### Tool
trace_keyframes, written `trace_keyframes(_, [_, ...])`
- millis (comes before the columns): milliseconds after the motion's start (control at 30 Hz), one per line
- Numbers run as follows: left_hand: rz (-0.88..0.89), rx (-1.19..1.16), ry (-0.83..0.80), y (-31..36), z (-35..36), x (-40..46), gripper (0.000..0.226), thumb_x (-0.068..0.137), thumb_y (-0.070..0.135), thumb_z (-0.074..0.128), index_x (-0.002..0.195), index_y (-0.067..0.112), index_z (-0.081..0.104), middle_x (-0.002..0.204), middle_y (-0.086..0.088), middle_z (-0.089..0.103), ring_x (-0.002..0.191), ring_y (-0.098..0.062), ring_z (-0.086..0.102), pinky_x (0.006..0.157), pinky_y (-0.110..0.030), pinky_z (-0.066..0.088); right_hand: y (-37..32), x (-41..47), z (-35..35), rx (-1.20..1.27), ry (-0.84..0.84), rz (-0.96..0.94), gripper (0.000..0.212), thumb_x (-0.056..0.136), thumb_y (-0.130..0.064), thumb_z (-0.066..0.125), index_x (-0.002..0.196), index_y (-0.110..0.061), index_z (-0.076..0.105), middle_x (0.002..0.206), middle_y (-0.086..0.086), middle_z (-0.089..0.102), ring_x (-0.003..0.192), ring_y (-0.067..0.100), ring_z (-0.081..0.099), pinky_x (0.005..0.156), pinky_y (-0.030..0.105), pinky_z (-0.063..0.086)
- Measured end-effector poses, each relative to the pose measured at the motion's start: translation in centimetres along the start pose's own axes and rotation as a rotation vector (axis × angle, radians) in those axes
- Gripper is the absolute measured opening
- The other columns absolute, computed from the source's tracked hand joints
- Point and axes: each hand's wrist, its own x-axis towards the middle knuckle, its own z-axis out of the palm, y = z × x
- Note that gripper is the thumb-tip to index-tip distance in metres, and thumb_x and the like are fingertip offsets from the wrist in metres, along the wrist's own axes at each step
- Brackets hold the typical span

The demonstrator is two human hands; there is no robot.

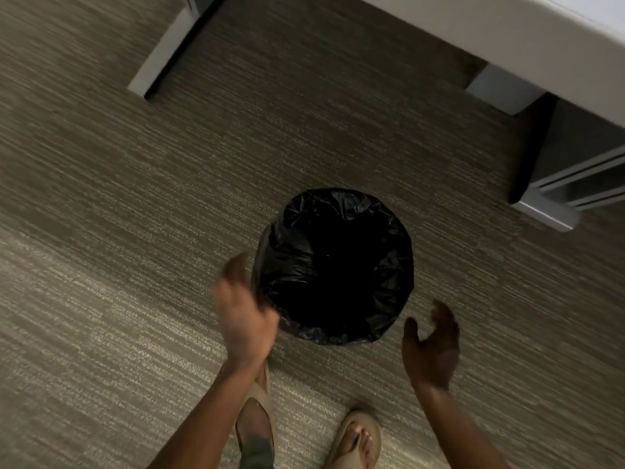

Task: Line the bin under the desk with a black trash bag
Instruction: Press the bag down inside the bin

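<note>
A round bin stands on the carpet in front of my feet, and a black trash bag (338, 265) covers its inside and folds over its rim all the way round. The bin's own wall is hidden by the bag. My left hand (241, 314) hovers at the bag's left edge, blurred, fingers spread and holding nothing. To the bag's lower right, my right hand (433, 346) is open with curled fingers, a short gap away from the rim.
A white desk top (507, 32) crosses the upper right, with a grey desk leg foot (162, 59) at upper left and a grey drawer unit (575, 177) at right. My feet in tan sandals (355, 438) stand just behind the bin on striped grey carpet.
</note>
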Motion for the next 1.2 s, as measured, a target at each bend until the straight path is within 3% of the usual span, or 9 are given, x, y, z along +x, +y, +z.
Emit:
trace_keyframes(133, [0.920,0.347,-0.495,5.4,2.2,1.7,0.057,0.096,0.020,0.056,0.152,0.011,0.049,0.157,-0.010,0.048,0.154,-0.031,0.030,0.123,-0.047,0.028,-3.1,2.2,1.1,-0.505,-0.296,-0.733,0.062,0.100,-0.040,0.054,0.155,-0.013,0.044,0.163,0.015,0.041,0.157,0.037,0.023,0.122,0.058,0.022])
trace_keyframes(233, [0.896,0.885,-0.838,6.3,4.5,3.5,0.063,0.106,0.025,0.036,0.165,0.012,0.015,0.172,-0.008,0.018,0.160,-0.028,0.005,0.128,-0.046,0.001,-4.6,3.1,2.9,-0.824,-0.621,-0.918,0.067,0.102,-0.051,0.040,0.159,-0.016,0.037,0.167,0.014,0.035,0.159,0.037,0.014,0.124,0.066,0.006])
trace_keyframes(367, [0.525,1.232,-0.973,4.6,5.1,4.9,0.058,0.110,0.031,0.029,0.164,0.012,0.016,0.170,-0.009,0.022,0.158,-0.028,0.017,0.127,-0.041,0.013,-4.3,4.4,3.2,-0.912,-0.726,-0.877,0.080,0.097,-0.063,0.041,0.163,-0.031,0.010,0.170,0.009,0.029,0.158,0.039,0.018,0.124,0.068,0.005])
trace_keyframes(467, [0.416,1.247,-1.009,4.4,5.1,4.9,0.065,0.108,0.039,0.032,0.165,0.014,0.014,0.170,-0.010,0.021,0.157,-0.029,0.019,0.125,-0.040,0.017,-4.4,4.9,3.1,-0.966,-0.752,-0.786,0.087,0.093,-0.076,0.018,0.164,-0.032,-0.006,0.175,0.007,0.006,0.160,0.037,-0.002,0.121,0.069,-0.008])
trace_keyframes(667, [0.853,0.981,-0.851,6.7,5.4,4.7,0.070,0.098,0.031,0.048,0.160,0.006,0.027,0.162,-0.019,0.032,0.151,-0.041,0.022,0.124,-0.053,0.017,-6.0,5.7,3.0,-0.903,-0.653,-0.829,0.069,0.101,-0.061,0.033,0.144,-0.012,0.055,0.157,0.020,0.047,0.154,0.040,0.028,0.119,0.065,0.023])
trace_keyframes(767, [0.886,1.017,-0.835,6.2,6.3,4.9,0.070,0.100,0.033,0.043,0.162,0.008,0.021,0.168,-0.016,0.021,0.155,-0.041,0.012,0.125,-0.057,0.010,-7.1,7.3,3.9,-0.992,-0.673,-0.898,0.069,0.103,-0.054,0.033,0.162,-0.019,0.031,0.172,0.015,0.021,0.161,0.035,-0.002,0.123,0.068,0.003])
trace_keyframes(900, [0.524,1.244,-0.956,4.7,6.4,6.2,0.059,0.110,0.027,0.030,0.163,0.008,0.013,0.171,-0.012,0.017,0.158,-0.030,0.011,0.127,-0.043,0.007,-7.5,9.6,4.1,-1.222,-0.762,-0.751,0.089,0.096,-0.067,0.037,0.165,-0.029,-0.006,0.175,0.010,0.003,0.159,0.038,-0.012,0.117,0.074,-0.015])
trace_keyframes(1100, [0.677,1.104,-0.823,5.8,7.1,6.1,0.057,0.107,0.027,0.033,0.162,0.012,0.026,0.167,-0.013,0.030,0.155,-0.034,0.022,0.126,-0.049,0.012,-8.6,7.5,3.5,-1.026,-0.616,-0.914,0.060,0.099,-0.055,0.040,0.130,-0.011,0.066,0.140,0.018,0.061,0.145,0.038,0.038,0.118,0.067,0.016])
trace_keyframes(1200, [0.800,1.117,-0.758,6.9,7.9,5.7,0.065,0.105,0.033,0.036,0.164,0.011,0.019,0.169,-0.015,0.024,0.157,-0.039,0.012,0.126,-0.057,0.004,-7.1,4.2,3.5,-0.778,-0.718,-0.969,0.060,0.100,-0.059,0.036,0.116,-0.014,0.073,0.127,0.015,0.068,0.131,0.037,0.052,0.111,0.061,0.035])
